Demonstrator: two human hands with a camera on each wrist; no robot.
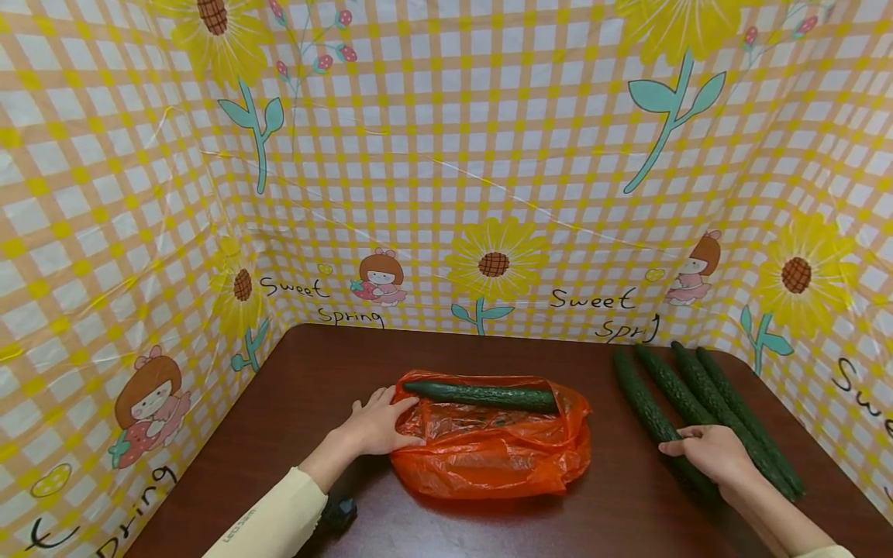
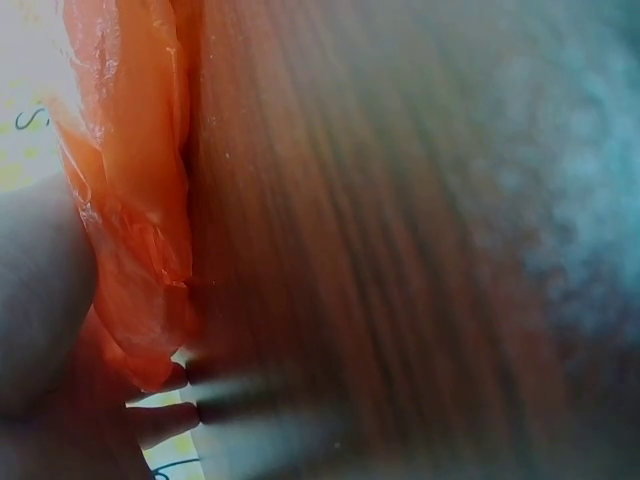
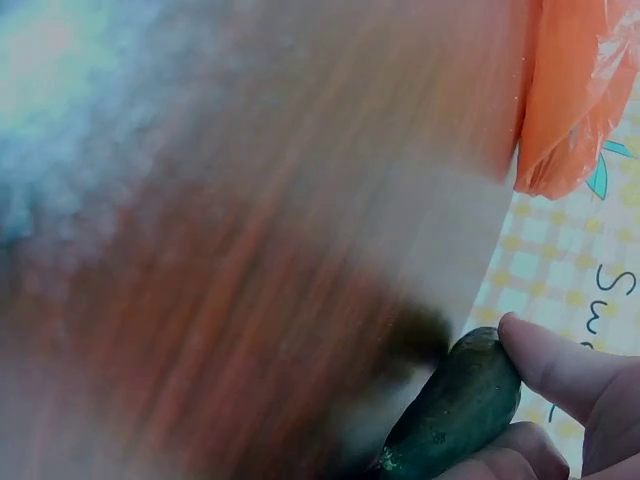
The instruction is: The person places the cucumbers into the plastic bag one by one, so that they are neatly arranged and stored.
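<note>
An orange plastic bag (image 1: 481,471) lies on the table with its mouth facing up, and one cucumber (image 1: 488,394) rests lengthwise in the opening. At the bag's left end my left hand (image 1: 373,424) holds the rim, thumb on the near side and fingers farther back. To the right, my right hand (image 1: 713,453) grips a long dark green cucumber (image 1: 643,401), the leftmost of a group. In the right wrist view the thumb and curled fingers are around this cucumber (image 3: 460,400). Whatever lies deeper in the bag is mostly hidden.
Beside the gripped cucumber lie three more cucumbers (image 1: 743,411), side by side and slanting. A small black object (image 1: 339,513) sits by the left sleeve. The dark brown table (image 1: 335,353) is enclosed by checked, sunflower-printed sheeting (image 1: 418,194) on the back and both sides.
</note>
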